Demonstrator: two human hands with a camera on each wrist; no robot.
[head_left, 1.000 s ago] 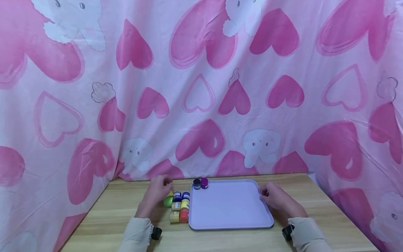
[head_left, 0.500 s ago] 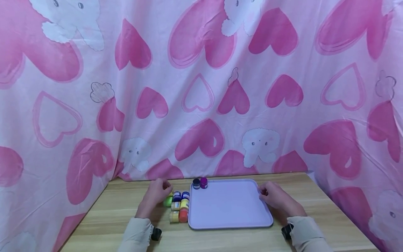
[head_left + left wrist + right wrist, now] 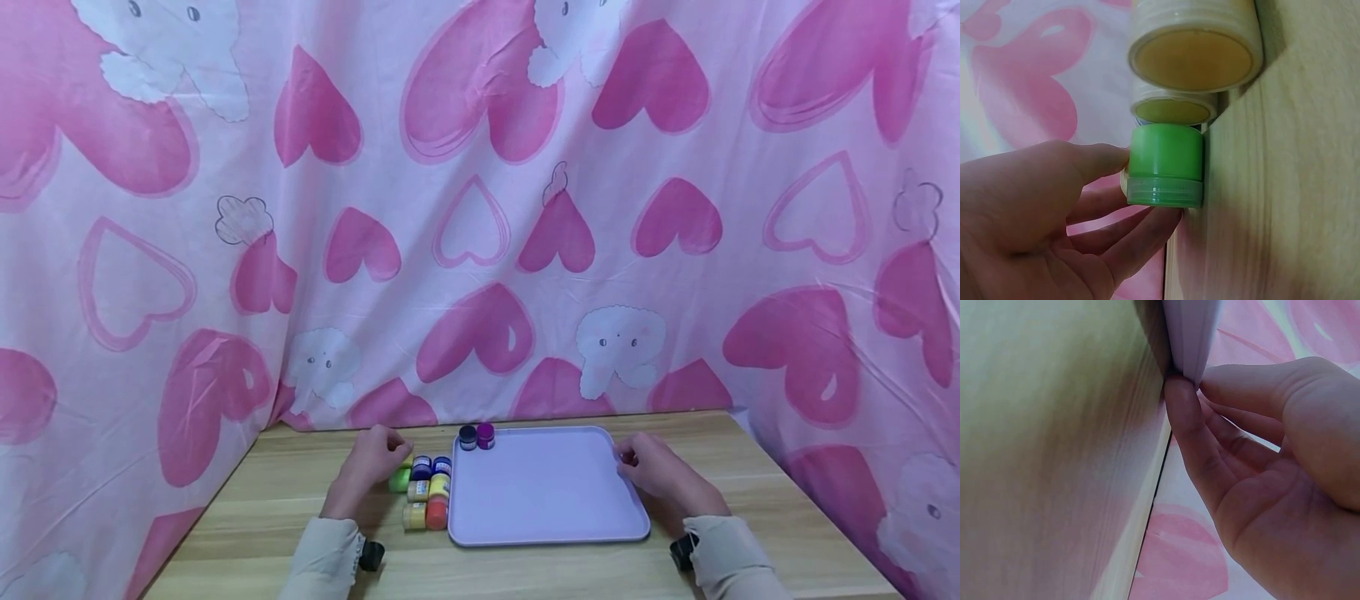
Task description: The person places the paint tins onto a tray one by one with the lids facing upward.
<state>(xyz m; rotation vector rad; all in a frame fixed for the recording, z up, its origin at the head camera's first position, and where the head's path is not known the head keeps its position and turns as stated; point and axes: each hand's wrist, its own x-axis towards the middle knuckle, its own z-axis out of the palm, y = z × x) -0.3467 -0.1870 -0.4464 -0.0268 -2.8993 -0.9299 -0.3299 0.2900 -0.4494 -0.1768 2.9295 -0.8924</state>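
Observation:
A lilac tray [image 3: 547, 500] lies flat on the wooden table [image 3: 262, 500]. My right hand [image 3: 630, 459] pinches the tray's right rim [image 3: 1188, 337] between thumb [image 3: 1186, 422] and fingers [image 3: 1254, 381]. My left hand [image 3: 384, 454] holds a green-lidded jar [image 3: 400, 479] standing left of the tray. In the left wrist view the thumb [image 3: 1097, 159] lies on one side of the green jar [image 3: 1165, 165] and the fingers [image 3: 1141, 231] curl on the other. Yellow jars [image 3: 1192, 59] stand right beside it.
Several small paint jars cluster against the tray's left side: blue lids [image 3: 431, 465], yellow ones [image 3: 417, 490], an orange one [image 3: 437, 512]. A black-lidded jar [image 3: 468, 437] and a magenta one [image 3: 486, 434] stand at the tray's far left corner. Pink heart-print cloth [image 3: 480, 250] hangs behind and beside the table.

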